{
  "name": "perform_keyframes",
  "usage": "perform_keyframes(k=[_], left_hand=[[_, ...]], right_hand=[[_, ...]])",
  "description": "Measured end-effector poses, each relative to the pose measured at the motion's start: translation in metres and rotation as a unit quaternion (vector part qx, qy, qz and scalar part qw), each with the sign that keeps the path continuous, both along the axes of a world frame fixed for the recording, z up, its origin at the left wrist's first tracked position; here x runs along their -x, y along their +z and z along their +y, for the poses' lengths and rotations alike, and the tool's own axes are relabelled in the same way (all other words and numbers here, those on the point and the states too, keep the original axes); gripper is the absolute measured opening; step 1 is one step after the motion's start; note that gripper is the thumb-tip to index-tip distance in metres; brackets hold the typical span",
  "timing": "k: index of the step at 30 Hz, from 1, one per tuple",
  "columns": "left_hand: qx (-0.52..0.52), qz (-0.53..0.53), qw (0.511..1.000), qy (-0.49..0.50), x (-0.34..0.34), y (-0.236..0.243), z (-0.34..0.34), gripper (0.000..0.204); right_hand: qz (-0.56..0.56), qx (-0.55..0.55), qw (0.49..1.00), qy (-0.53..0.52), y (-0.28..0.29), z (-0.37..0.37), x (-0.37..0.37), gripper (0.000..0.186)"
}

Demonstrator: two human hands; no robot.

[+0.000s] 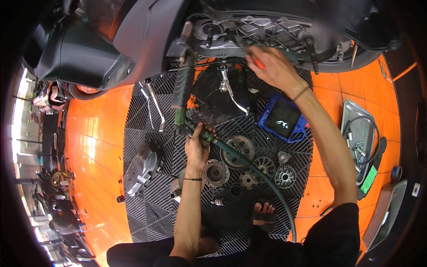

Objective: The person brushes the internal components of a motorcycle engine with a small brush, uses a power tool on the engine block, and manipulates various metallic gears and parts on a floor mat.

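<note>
My left hand [197, 149] is closed round the grip of a hose-fed spray gun. Its long barrel [181, 89], dark and ribbed with a green section, points up toward the open engine case [267, 33]. A dark green hose [253, 167] runs from the grip down to the right. My right hand [273, 66] grips an orange-handled tool [258, 62], its dark end against the lower edge of the case. Motion blur hides that end, so I cannot tell its kind. A shaft [310, 44] sticks out of the case at the right, another at the left.
Round metal parts, among them a clutch bell [237, 151] and a finned pulley [284, 176], lie on the black mat [147, 222]. A cover [142, 167] is at left, a blue-framed tray [282, 119] at right. A metal tool tray [356, 115] stands on the orange floor; my foot [264, 213] is near.
</note>
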State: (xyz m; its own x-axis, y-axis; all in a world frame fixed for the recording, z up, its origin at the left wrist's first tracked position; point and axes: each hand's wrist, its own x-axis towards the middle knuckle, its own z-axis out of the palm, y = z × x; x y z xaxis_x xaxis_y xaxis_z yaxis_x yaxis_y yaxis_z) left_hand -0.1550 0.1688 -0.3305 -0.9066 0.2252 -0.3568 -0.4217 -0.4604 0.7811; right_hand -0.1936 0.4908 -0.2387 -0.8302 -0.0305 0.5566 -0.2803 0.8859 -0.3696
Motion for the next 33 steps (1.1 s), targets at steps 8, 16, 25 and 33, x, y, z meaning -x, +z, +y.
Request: perform_keyframes(k=[8,16,25,33], left_hand=[[-0.004,0.012,1.0,-0.025,0.002,0.003,0.015,0.011],[0.009,0.048,0.998,-0.051,0.003,0.011,0.039,0.011],[0.003,0.043,0.998,-0.038,-0.005,0.014,0.024,0.009],[-0.003,0.04,0.999,-0.029,-0.01,0.019,0.004,0.008]], right_hand=[[0.044,0.009,0.998,0.045,0.009,0.016,0.01,0.025],[0.084,0.047,0.995,-0.007,0.003,-0.003,0.024,0.025],[0.041,0.082,0.996,-0.003,0.009,-0.01,0.022,0.028],[0.03,0.266,0.963,-0.023,-0.008,-0.039,-0.014,0.035]])
